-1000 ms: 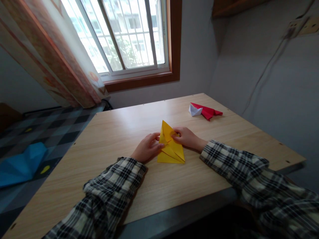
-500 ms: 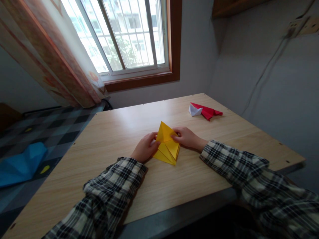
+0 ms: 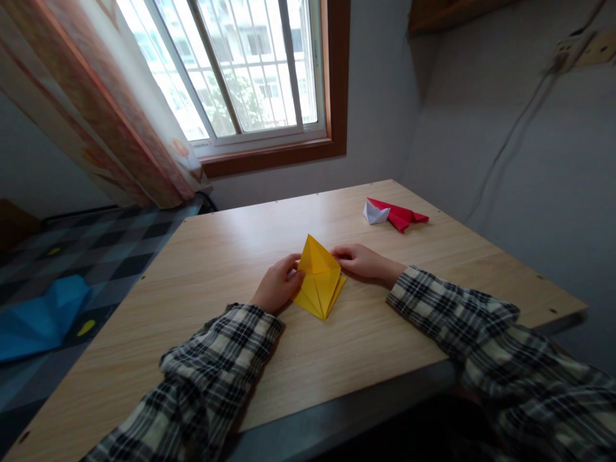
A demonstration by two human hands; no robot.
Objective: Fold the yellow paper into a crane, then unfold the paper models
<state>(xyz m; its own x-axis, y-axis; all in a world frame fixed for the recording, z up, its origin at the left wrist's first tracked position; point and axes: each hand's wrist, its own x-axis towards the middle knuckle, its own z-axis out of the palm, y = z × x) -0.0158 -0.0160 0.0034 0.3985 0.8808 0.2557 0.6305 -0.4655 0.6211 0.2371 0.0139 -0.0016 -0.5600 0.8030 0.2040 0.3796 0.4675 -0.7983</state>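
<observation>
- Yellow folded paper (image 3: pixel 319 281) lies between both hands, long axis running from its far peak toward the person.
- Left hand (image 3: pixel 276 287) fingers pinch its left edge.
- Right hand (image 3: pixel 360 261) fingers press its right corner on the worktop (image 3: pixel 231 256).

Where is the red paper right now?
In the head view the red paper lies on the table toward its far right corner, beyond the right hand and touched by neither hand, with a small white folded part at its left end.

yellow origami paper (image 3: pixel 318 279) | folded into a kite-ish diamond, creases visible | laid flat mid-worktop, narrow tip pointed toward the near edge | pinched at both upper side edges
</observation>
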